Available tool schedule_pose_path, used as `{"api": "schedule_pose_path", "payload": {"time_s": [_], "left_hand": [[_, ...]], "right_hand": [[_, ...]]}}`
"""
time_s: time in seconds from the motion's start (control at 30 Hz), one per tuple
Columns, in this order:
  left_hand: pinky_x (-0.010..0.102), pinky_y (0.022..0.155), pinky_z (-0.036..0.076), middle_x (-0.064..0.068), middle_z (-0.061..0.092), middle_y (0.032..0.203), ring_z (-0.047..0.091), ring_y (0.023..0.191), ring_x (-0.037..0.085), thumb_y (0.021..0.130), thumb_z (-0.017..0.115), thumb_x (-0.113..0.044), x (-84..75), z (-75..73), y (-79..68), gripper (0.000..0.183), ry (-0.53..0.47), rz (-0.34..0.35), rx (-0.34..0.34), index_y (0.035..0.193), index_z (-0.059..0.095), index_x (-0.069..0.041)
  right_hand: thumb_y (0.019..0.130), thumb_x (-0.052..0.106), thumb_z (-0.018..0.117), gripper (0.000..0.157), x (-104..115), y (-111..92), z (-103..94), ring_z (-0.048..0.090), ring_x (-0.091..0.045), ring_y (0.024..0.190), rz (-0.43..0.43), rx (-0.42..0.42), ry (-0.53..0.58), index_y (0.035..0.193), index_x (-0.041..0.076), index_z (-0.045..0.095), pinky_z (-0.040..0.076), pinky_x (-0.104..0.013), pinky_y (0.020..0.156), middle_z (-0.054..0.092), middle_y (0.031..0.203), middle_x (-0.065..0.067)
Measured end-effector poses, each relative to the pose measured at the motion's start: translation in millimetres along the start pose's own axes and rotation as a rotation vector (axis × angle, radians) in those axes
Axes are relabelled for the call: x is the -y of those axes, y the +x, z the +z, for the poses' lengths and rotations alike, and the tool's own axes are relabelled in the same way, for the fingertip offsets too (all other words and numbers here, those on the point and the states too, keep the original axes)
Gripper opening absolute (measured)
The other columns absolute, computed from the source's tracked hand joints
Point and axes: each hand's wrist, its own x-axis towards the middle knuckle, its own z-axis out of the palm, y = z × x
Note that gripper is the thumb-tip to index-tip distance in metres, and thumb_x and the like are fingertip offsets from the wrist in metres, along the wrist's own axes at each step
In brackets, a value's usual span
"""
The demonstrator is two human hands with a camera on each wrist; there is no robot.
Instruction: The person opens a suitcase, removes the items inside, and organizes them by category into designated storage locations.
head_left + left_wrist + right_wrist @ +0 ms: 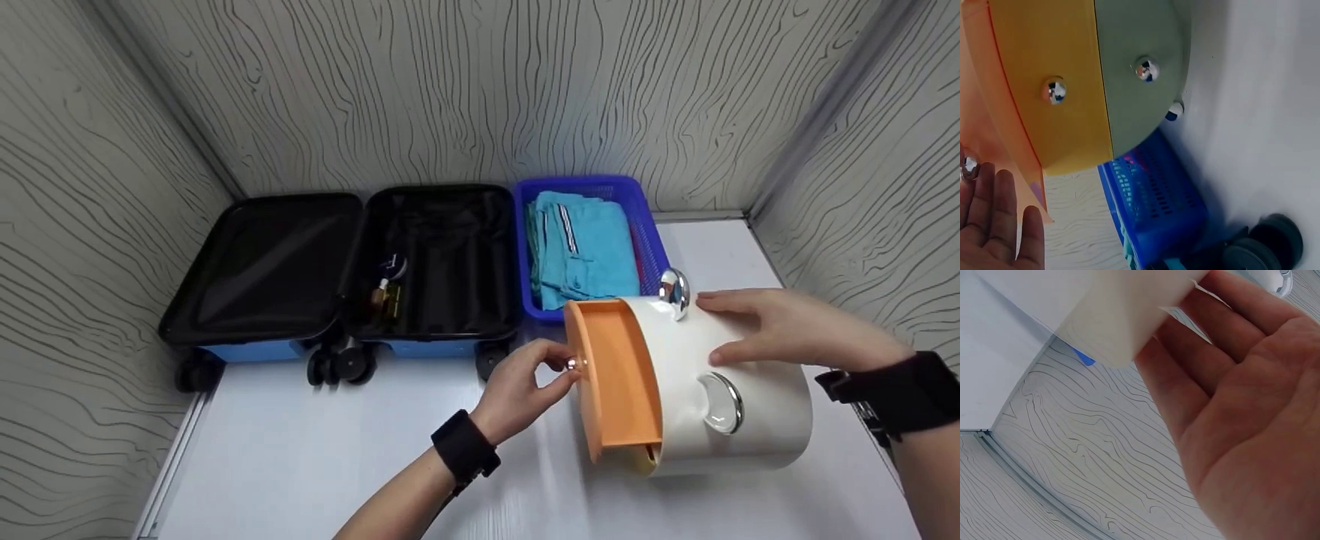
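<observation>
A white rounded drawer box stands at the right of the table, its orange drawer pulled out to the left. My left hand pinches the small silver knob of that drawer between thumb and finger. The orange drawer looks bare inside from above. My right hand rests on the box's white top with fingers spread, near a chrome handle. In the left wrist view, a yellow drawer front and a green drawer front are flush below the orange one, each with a knob.
An open black-lined suitcase lies at the back left, with a dark round tin and small bottles in its right half. A blue basket with folded turquoise clothes stands behind the box. Patterned walls enclose the table.
</observation>
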Motion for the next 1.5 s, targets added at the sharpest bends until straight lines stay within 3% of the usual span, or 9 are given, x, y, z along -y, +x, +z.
{"api": "schedule_pose_path", "payload": {"time_s": [0.2, 0.63, 0.93, 1.13, 1.5], "left_hand": [[0.022, 0.085, 0.052, -0.009, 0.067, 0.106, 0.062, 0.098, 0.002, 0.097, 0.073, -0.028, 7.7, -9.3, -9.4, 0.02, -0.012, 0.035, -0.049, 0.114, 0.069, -0.017], [0.023, 0.086, 0.053, -0.011, 0.066, 0.108, 0.063, 0.098, 0.002, 0.099, 0.071, -0.031, 13.0, -11.0, -15.4, 0.021, -0.092, -0.01, -0.026, 0.116, 0.068, -0.02], [0.031, 0.087, 0.054, -0.01, 0.067, 0.113, 0.063, 0.104, 0.005, 0.103, 0.062, -0.041, 20.0, -19.1, -18.4, 0.034, -0.094, -0.127, -0.012, 0.127, 0.067, -0.018], [0.033, 0.085, 0.056, -0.006, 0.067, 0.114, 0.064, 0.102, 0.008, 0.105, 0.061, -0.034, 40.7, -41.2, -13.9, 0.031, 0.035, -0.154, -0.028, 0.129, 0.066, -0.015], [0.04, 0.098, 0.051, 0.005, 0.068, 0.127, 0.064, 0.116, 0.023, 0.101, 0.067, -0.024, 97.9, -96.1, -9.4, 0.035, 0.453, -0.191, -0.094, 0.133, 0.067, -0.011]], "right_hand": [[0.079, 0.062, 0.08, 0.089, -0.2, 0.0, -0.3, 0.05, -0.046, 0.133, 0.0, 0.007, 0.008, 0.145, 0.007, 0.058, 0.041, -0.066, 0.104, 0.055, 0.148, -0.015], [0.077, 0.065, 0.08, 0.087, -0.8, -2.6, -0.8, 0.052, -0.038, 0.134, 0.013, -0.009, 0.006, 0.145, 0.015, 0.06, 0.041, -0.058, 0.105, 0.057, 0.148, -0.008], [0.077, 0.065, 0.08, 0.088, -1.8, -2.4, -0.9, 0.052, -0.039, 0.134, 0.012, -0.011, 0.015, 0.146, 0.013, 0.06, 0.041, -0.06, 0.105, 0.056, 0.148, -0.009], [0.079, 0.062, 0.08, 0.087, -2.2, -2.7, -0.8, 0.05, -0.043, 0.134, -0.001, -0.008, 0.011, 0.146, 0.011, 0.058, 0.04, -0.063, 0.105, 0.055, 0.148, -0.013], [0.079, 0.063, 0.08, 0.085, -0.5, -1.9, 0.0, 0.052, -0.041, 0.133, -0.01, -0.014, -0.013, 0.145, 0.013, 0.06, 0.042, -0.061, 0.103, 0.056, 0.148, -0.01]]}}
